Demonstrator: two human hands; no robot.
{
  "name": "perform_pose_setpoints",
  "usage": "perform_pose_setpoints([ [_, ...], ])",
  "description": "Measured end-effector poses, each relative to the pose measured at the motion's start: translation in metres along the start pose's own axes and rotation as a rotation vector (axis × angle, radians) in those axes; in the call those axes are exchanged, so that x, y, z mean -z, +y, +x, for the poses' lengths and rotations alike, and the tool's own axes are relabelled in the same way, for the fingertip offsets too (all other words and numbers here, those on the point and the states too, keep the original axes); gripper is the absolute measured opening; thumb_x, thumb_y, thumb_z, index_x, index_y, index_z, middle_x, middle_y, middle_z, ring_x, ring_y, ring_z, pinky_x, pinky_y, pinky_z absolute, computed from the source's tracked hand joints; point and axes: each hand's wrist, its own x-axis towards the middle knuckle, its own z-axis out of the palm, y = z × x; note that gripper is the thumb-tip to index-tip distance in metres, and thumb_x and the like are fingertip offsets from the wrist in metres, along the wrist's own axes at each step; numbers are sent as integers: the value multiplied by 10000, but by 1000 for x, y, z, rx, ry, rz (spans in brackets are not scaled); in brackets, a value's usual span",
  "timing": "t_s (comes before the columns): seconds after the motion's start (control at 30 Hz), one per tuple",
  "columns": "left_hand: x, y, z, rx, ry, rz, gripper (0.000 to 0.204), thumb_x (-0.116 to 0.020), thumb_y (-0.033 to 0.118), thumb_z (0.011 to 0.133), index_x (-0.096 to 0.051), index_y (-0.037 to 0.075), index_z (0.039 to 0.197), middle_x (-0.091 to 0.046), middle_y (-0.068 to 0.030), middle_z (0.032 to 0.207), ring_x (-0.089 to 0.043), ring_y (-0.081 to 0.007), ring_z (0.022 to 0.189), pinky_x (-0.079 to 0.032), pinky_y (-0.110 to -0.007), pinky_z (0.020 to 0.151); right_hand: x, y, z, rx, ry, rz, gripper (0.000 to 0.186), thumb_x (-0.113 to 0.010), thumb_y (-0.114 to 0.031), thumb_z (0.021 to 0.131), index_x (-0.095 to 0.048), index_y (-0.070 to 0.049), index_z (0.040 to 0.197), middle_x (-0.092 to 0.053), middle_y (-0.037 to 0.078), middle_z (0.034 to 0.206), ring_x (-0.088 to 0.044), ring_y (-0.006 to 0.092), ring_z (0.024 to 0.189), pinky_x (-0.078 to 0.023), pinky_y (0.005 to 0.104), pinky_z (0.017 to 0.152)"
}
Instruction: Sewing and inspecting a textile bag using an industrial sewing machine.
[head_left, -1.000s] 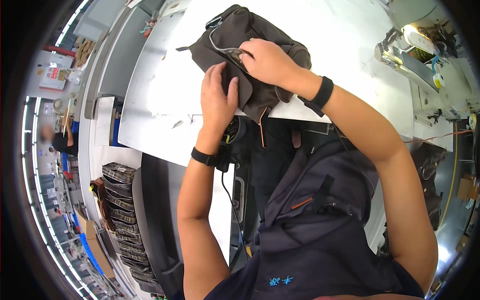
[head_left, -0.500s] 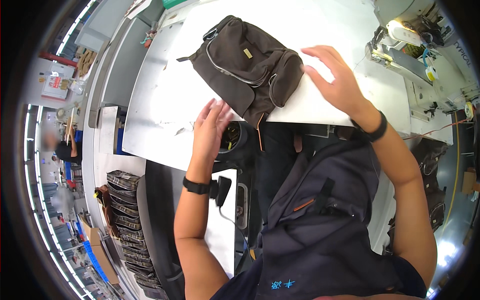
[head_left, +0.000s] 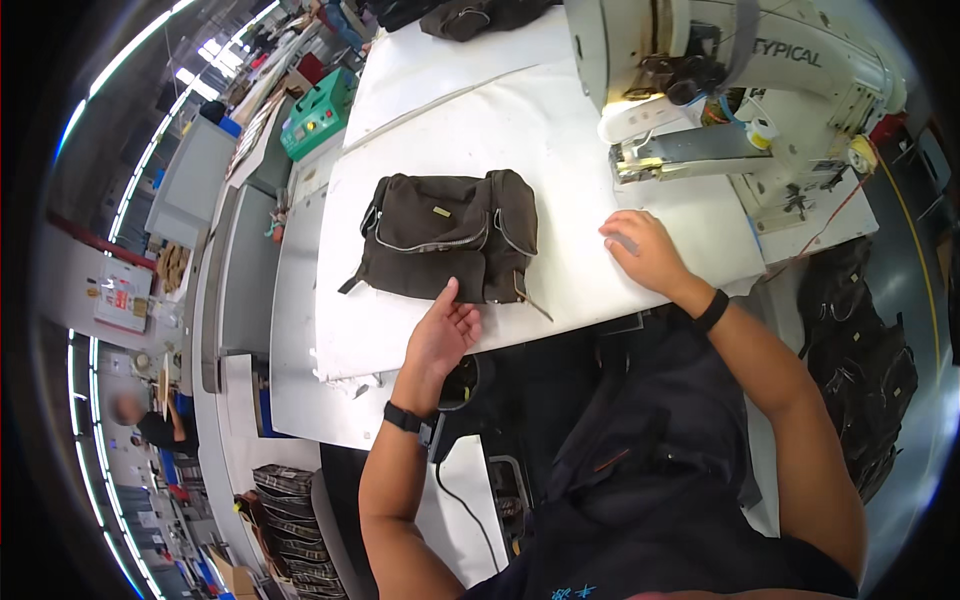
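A dark brown fabric bag (head_left: 425, 235) with curved zippers and a small gold-coloured label lies on the white table. At its near edge is my left hand (head_left: 443, 328), palm turned up. The thumb overlaps the bag's edge while the other fingers stay loosely bent and apart, gripping nothing. Right of the bag, apart from it, my right hand (head_left: 648, 255) rests low over the tabletop with thumb and fingers spread and nothing held. A thin strap end (head_left: 535, 300) sticks out from the bag's near right corner.
A sewing machine (head_left: 700, 110) stands at the far right of the white table (head_left: 570, 270). A green machine (head_left: 315, 118) is at the far left. Dark bags (head_left: 855, 350) hang at the right, and stacked plaid pieces (head_left: 285, 510) sit at the lower left. Another person (head_left: 160, 428) is far left.
The view has shifted, bringing more of the sewing machine in. My right hand has come away from the bag's right side. My left thumb now overlaps the bag's near edge.
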Motion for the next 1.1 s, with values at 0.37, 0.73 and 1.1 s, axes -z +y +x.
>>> perform_pose_setpoints([
  [0.37,39,32,10,-157,9,-168,368,-574,225,1061,-576,-35,1322,-689,-183,1292,-690,-318,1160,-628,-480,968,0,-3,-1,29,41,41,93,-689,-68,882,-718,-62,970,-715,71,1063,-633,295,1030,-481,412,922],
  [0.73,-58,330,135,-1160,365,1144,329,-672,142,926,-700,-26,1208,-763,-157,1102,-741,-301,1011,-560,-388,852,6,-16,6,-63,13,17,77,-680,-52,872,-718,-65,939,-715,59,1047,-641,275,1026,-474,404,912],
  [1.1,-252,356,249,-1018,66,1602,1008,-755,641,854,-445,-44,1526,-592,-314,1411,-607,-333,1306,-470,-424,1101,7,-18,8,-166,43,62,75,-690,-36,864,-727,-46,928,-727,69,1037,-660,281,1015,-495,399,915],
])
